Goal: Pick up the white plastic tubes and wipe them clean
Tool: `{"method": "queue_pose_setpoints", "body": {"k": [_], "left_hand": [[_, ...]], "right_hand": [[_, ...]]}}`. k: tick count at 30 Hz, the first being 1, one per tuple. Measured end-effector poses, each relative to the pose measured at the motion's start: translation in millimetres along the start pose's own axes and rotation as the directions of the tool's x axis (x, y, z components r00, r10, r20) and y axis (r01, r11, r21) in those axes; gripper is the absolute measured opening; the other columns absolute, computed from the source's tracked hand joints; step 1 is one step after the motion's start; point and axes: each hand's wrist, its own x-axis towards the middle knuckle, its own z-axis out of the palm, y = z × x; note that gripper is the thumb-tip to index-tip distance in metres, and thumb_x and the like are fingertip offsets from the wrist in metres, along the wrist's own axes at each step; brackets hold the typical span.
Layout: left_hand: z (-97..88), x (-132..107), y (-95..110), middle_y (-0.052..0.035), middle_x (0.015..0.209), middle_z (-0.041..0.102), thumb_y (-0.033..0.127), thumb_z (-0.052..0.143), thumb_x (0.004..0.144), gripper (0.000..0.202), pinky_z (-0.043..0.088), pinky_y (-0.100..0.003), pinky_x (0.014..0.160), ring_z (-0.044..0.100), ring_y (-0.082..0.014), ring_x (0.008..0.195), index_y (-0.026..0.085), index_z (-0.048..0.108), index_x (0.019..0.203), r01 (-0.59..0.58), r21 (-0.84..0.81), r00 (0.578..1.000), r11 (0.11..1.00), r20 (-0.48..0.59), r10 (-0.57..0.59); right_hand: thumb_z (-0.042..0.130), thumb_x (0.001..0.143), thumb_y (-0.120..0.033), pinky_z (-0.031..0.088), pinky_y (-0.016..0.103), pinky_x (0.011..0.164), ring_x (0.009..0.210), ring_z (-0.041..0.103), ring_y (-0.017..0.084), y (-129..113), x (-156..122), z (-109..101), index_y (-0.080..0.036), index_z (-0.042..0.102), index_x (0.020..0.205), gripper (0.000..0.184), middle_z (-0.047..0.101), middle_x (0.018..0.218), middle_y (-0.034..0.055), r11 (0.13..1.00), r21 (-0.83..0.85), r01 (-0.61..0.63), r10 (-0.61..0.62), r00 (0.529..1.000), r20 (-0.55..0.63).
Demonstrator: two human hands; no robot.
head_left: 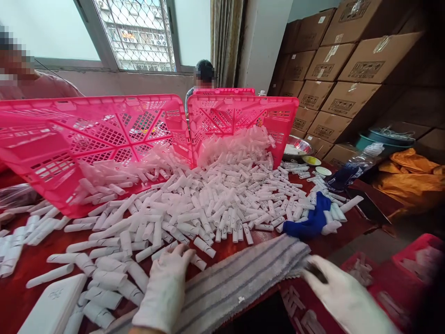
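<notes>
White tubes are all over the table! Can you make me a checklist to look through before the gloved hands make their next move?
1. Gloves on both hands: ok, both are white.
2. Left hand at the tubes: ok, its fingers are at the heap's near edge.
3. Right hand's grip on the striped towel: cannot tell; its fingertips are at the towel's end.
4. Tubes neatly lined up: not ok, they lie every which way.
5. Blue cloth apart from the tubes: not ok, it lies among them.

stacked cardboard boxes (371, 60) stand right of a curtain (225, 41) and a meshed window (137, 35).
</notes>
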Motion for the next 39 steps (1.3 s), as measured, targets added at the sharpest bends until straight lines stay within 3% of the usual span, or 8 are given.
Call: {"method": "queue_pose_setpoints", "body": {"k": [8, 12, 16, 25, 31, 34, 36, 39], "left_hand": [[5.3, 10.4, 8.9, -0.0086, 0.105, 0.067, 0.017, 0.055, 0.077, 0.025, 0.049, -0.039, 0.082, 0.061, -0.0272, 0.098, 0.021, 0.067, 0.098, -0.005, -0.01, 1.0, 1.0, -0.003, 0.005], [10.0, -11.1, 24.6, -0.0067, 0.106, 0.067, 0.025, 0.045, 0.089, 0.026, 0.051, -0.027, 0.086, 0.064, -0.0158, 0.096, 0.018, 0.055, 0.111, -0.003, -0.345, 0.999, 0.938, -0.04, -0.012], [12.6, -22.2, 47.2, -0.0087, 0.11, 0.067, 0.031, 0.046, 0.088, 0.027, 0.051, -0.031, 0.089, 0.065, -0.0183, 0.098, 0.019, 0.055, 0.11, 0.019, -0.655, 1.0, 0.755, -0.003, -0.027], [18.4, -28.9, 57.3, -0.0097, 0.101, 0.07, 0.033, 0.055, 0.082, 0.025, 0.053, -0.034, 0.085, 0.066, -0.0245, 0.094, 0.023, 0.064, 0.103, -0.065, -0.538, 0.998, 0.84, -0.029, 0.059], [9.5, -24.8, 73.6, -0.0065, 0.095, 0.071, 0.042, 0.05, 0.083, 0.031, 0.052, -0.032, 0.079, 0.066, -0.0224, 0.085, 0.02, 0.062, 0.101, 0.254, -0.672, 0.967, 0.696, 0.197, -0.163], [2.9, -23.5, 77.1, -0.0065, 0.095, 0.07, 0.045, 0.053, 0.081, 0.033, 0.048, -0.033, 0.082, 0.063, -0.0227, 0.088, 0.019, 0.062, 0.099, 0.285, -0.699, 0.958, 0.656, 0.237, -0.163], [1.7, -24.0, 78.4, -0.0052, 0.09, 0.068, 0.047, 0.057, 0.079, 0.032, 0.047, -0.029, 0.076, 0.061, -0.0196, 0.082, 0.019, 0.062, 0.094, 0.31, -0.777, 0.951, 0.548, 0.265, -0.161], [3.3, -25.7, 78.1, 0.0052, 0.059, 0.051, 0.055, 0.062, 0.074, 0.037, 0.035, -0.017, 0.045, 0.041, -0.0065, 0.046, 0.019, 0.054, 0.08, 0.502, -0.86, 0.865, 0.09, 0.502, -0.027]], "right_hand": [[0.059, 0.074, -0.015, 0.04, 0.048, 0.096, 0.111, 0.055, 0.034, -59.3, 72.6, 111.2, -0.014, 0.057, 0.122, 0.048, 0.062, 0.119, 0.0185, 0.937, -0.315, 0.149, -0.129, 0.988, 0.083], [0.054, 0.084, -0.028, 0.041, 0.042, 0.098, 0.109, 0.057, 0.027, -67.6, 52.1, 106.5, -0.018, 0.056, 0.122, 0.039, 0.065, 0.116, 0.0121, 0.985, 0.114, 0.131, -0.139, 0.988, 0.063], [0.063, 0.079, -0.044, 0.05, 0.032, 0.086, 0.096, 0.063, 0.022, -90.3, 25.2, 88.7, -0.02, 0.068, 0.098, 0.03, 0.068, 0.1, 0.0057, 0.809, 0.586, -0.046, -0.116, 0.965, 0.236], [0.051, 0.088, -0.038, 0.045, 0.03, 0.078, 0.084, 0.057, 0.017, -104.4, 26.9, 70.7, -0.02, 0.061, 0.094, 0.021, 0.061, 0.089, 0.0027, 0.885, 0.454, 0.104, -0.343, 0.805, 0.484], [0.049, 0.087, -0.051, 0.044, 0.026, 0.073, 0.077, 0.052, 0.015, -96.5, 11.2, 87.5, -0.024, 0.054, 0.093, 0.029, 0.055, 0.084, -0.0003, 0.79, 0.611, -0.042, -0.102, 0.975, 0.199], [0.06, 0.081, -0.049, 0.043, 0.023, 0.067, 0.071, 0.05, 0.014, -88.2, 9.2, 92.1, -0.022, 0.054, 0.081, 0.028, 0.051, 0.074, -0.0025, 0.8, 0.597, -0.053, -0.067, 0.982, 0.178], [0.061, 0.08, -0.048, 0.043, 0.024, 0.067, 0.071, 0.05, 0.014, -85.1, 10.3, 91.9, -0.021, 0.056, 0.08, 0.028, 0.052, 0.073, -0.002, 0.807, 0.586, -0.066, -0.092, 0.967, 0.236], [0.063, 0.078, -0.048, 0.043, 0.024, 0.068, 0.07, 0.051, 0.014, -83.9, 14.3, 88.0, -0.02, 0.059, 0.078, 0.029, 0.053, 0.072, -0.002, 0.813, 0.58, -0.053, -0.132, 0.953, 0.272]]}}
